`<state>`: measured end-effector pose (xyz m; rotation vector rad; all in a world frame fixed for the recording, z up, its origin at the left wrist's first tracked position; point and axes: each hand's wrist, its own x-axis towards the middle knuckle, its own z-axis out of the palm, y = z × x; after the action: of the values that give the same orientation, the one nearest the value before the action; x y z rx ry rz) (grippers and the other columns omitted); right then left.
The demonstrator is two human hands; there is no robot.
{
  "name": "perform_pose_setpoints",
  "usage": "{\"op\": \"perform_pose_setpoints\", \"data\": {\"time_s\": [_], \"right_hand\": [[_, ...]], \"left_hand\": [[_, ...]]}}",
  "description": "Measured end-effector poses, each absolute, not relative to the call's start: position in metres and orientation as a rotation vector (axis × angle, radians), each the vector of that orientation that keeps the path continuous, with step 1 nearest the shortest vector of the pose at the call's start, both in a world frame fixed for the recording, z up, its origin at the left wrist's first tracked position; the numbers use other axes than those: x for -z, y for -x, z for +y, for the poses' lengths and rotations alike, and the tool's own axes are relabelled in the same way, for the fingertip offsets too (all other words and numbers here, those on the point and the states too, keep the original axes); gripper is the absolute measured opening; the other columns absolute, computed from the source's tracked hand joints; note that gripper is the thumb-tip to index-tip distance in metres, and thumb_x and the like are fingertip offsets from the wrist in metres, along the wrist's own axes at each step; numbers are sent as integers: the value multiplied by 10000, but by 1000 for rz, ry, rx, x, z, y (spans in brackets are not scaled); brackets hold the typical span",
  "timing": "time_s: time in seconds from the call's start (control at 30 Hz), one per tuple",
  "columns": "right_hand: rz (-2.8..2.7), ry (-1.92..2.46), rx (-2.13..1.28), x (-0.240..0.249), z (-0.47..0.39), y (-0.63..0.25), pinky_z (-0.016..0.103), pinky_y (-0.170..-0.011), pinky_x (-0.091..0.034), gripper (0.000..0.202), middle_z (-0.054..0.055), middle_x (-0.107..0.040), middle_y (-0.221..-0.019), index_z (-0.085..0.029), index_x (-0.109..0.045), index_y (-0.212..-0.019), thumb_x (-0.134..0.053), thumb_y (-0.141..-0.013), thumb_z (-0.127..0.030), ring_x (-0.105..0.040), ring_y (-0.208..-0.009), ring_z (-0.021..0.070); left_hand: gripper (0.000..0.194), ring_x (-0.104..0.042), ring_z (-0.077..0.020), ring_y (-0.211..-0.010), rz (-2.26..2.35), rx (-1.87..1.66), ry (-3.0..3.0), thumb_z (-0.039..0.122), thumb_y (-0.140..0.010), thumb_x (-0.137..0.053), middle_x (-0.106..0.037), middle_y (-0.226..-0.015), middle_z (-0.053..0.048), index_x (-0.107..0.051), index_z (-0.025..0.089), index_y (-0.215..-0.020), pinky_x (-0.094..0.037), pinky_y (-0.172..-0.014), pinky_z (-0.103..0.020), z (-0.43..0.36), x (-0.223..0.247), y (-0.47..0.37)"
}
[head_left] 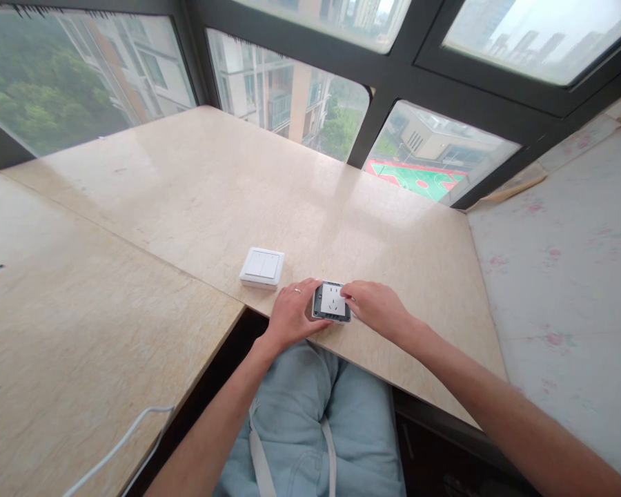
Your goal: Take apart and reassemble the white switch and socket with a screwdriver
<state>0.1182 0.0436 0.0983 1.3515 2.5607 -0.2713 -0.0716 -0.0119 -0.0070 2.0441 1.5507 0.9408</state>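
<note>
A wall socket [333, 300] with a white face and a dark frame lies face up near the front edge of the stone counter. My left hand [293, 310], with a ring on one finger, grips its left side between thumb and fingers. At the socket's right side is my right hand [375, 301], its fingers pinched together over the upper right part; whatever they hold, if anything, is too small to make out. A white two-button switch [262, 267] rests on the counter to the left of the socket, touched by neither hand.
The beige counter [186, 179] runs to dark-framed windows at the back. A white cable [119, 442] hangs over its edge at the lower left. On the right stands a flowered wall [564, 290]. My legs are below the front edge, beside a dark gap.
</note>
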Motion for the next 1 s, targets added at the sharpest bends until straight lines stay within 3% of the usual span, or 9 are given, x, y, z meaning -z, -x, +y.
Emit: {"op": "perform_pose_setpoints", "data": {"time_s": [0.2, 0.6, 1.0], "right_hand": [[2493, -1312, 163, -101, 41, -110, 299, -630, -392, 210, 109, -758, -957, -169, -702, -946, -492, -964, -167, -708, -861, 245], [2543, -1126, 169, -102, 51, -115, 286, -648, -379, 151, 88, -750, -1008, -176, -672, -1012, -533, -954, -182, -698, -915, 227], [2830, -786, 225, -96, 71, -138, 283, -644, -384, 200, 79, -755, -947, -175, -704, -1056, -543, -940, -145, -690, -817, 199]], "left_hand": [[807, -531, -337, -1332, 1551, -937, -2043, 536, -739, -807, -564, -1458, -121, -474, 252, -1417, -431, -1066, -478, -12, 7, 71], [811, -533, -349, -1334, 1561, -886, -2012, 513, -691, -856, -577, -1442, -146, -533, 221, -1375, -426, -1091, -503, -10, 3, 71], [830, -545, -334, -1314, 1524, -839, -1923, 373, -636, -902, -582, -1445, -105, -549, 257, -1378, -432, -1085, -478, -7, -3, 74]]}}
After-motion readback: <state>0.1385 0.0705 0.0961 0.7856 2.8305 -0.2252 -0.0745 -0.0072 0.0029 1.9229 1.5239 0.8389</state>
